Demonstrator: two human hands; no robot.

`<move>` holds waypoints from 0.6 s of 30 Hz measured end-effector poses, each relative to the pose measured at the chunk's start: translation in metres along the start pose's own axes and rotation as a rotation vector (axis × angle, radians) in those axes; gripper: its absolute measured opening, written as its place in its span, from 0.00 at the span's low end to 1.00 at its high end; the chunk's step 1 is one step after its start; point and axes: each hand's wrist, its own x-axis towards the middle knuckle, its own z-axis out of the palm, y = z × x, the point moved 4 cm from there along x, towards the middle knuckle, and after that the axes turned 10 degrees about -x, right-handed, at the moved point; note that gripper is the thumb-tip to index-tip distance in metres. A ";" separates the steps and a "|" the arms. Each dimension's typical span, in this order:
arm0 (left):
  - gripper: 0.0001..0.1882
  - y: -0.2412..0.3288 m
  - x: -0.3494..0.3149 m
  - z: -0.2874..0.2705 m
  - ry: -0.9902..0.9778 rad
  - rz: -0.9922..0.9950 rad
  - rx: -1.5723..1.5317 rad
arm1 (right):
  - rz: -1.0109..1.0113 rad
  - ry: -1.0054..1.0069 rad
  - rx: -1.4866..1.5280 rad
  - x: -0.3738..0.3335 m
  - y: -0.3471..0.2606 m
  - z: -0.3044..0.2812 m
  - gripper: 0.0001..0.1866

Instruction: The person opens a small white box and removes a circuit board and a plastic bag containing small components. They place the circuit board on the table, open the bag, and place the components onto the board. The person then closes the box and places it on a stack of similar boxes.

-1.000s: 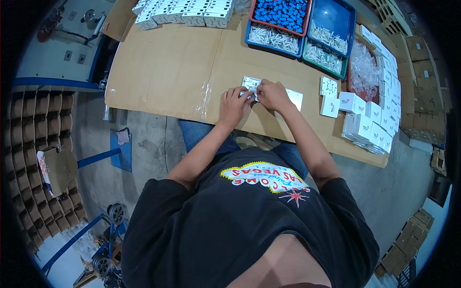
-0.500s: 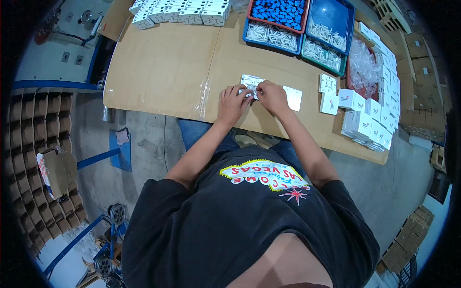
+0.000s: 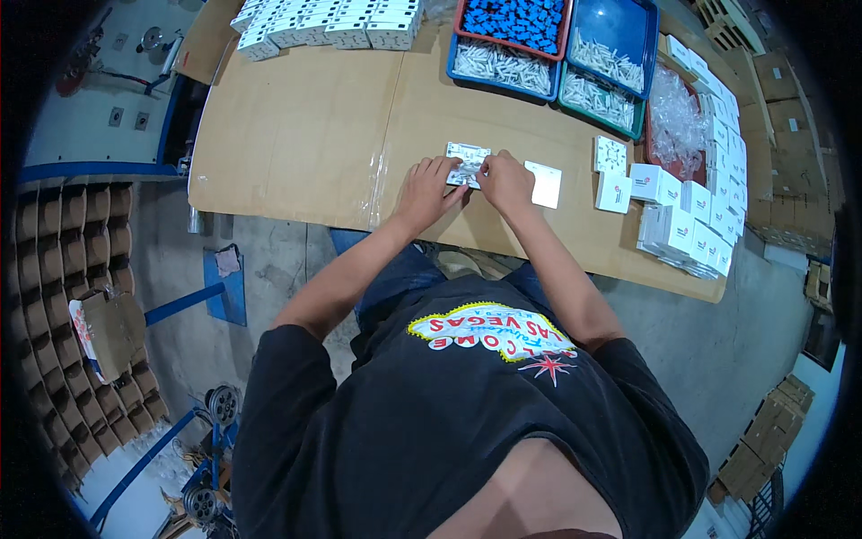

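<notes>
A white square piece [image 3: 466, 154] with dark marks and a silvery middle lies on the cardboard-covered table in front of me. My left hand [image 3: 426, 192] grips its left side, fingertips over the face and thumb at the near edge. At its right side my right hand [image 3: 507, 182] has curled fingers pressed against it; those fingertips partly hide the surface. I cannot make out any small part between them. Just right of my right hand lies a flat white square plate [image 3: 545, 184].
Trays of blue pieces [image 3: 514, 25] and white plugs [image 3: 503, 66] stand at the far side. White square units [image 3: 612, 192] and stacks [image 3: 673, 232] are on the right, beside a red tray of clear plastic bags [image 3: 675, 126]. White boxes [image 3: 328, 22] line the far left.
My left fingers have spread and drawn back toward the left, so more of the square piece's face shows. My right hand stays at its right side. The whole view has shifted slightly.
</notes>
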 end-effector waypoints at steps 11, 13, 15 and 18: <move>0.32 -0.005 0.005 -0.005 -0.177 -0.036 -0.073 | -0.005 0.045 -0.046 -0.006 0.004 0.010 0.09; 0.37 -0.002 0.002 -0.009 -0.109 -0.035 -0.090 | 0.001 0.033 -0.026 -0.014 0.006 0.006 0.08; 0.43 0.001 -0.002 -0.015 -0.029 -0.064 -0.107 | -0.004 0.034 -0.011 -0.018 0.007 0.000 0.08; 0.49 -0.001 -0.008 -0.014 -0.049 -0.095 -0.050 | -0.026 0.034 -0.010 -0.024 0.010 0.000 0.09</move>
